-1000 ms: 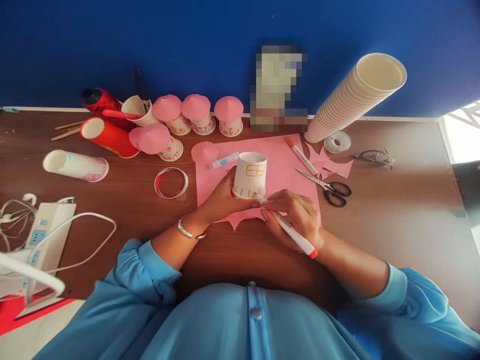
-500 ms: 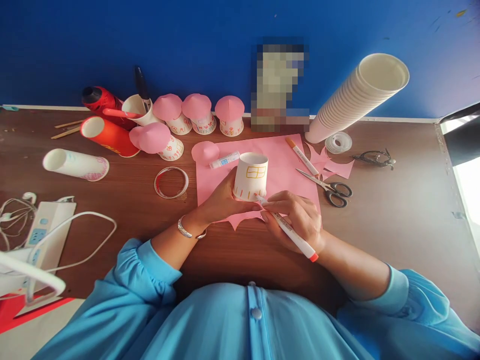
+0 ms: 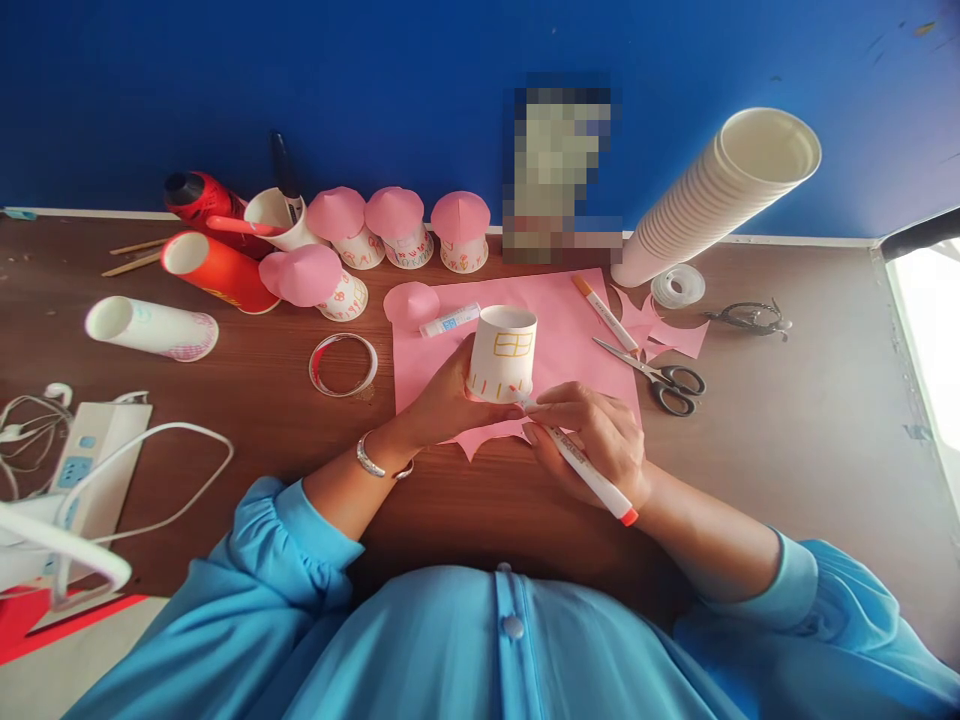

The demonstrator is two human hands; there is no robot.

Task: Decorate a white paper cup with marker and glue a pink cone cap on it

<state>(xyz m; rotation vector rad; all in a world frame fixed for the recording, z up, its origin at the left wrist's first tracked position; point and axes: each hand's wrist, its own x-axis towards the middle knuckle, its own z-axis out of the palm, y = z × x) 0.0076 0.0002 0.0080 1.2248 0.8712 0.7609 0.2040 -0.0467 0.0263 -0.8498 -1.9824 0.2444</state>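
Paper cup [image 3: 501, 370]: over the pink sheet [image 3: 562, 325], clasped by your left hand [image 3: 444, 395].
Marker [image 3: 592, 478]: pinched in your right hand [image 3: 604, 432], over the sheet's near edge.
Risk: a slack left grip could turn the cup, sending the marker astray.

paper sheet [image 3: 570, 335] lies on table [image 3: 787, 430]; cup [image 3: 501, 370] in left hand [image 3: 442, 400] above it, marker [image 3: 589, 470] in right hand [image 3: 600, 425], front-right of cup. glue stick [image 3: 450, 320] on sheet, behind-left of cup. scissors [image 3: 657, 376] straddle sheet's right edge. cup stack [image 3: 697, 210] behind right. power strip [image 3: 103, 465] far left.
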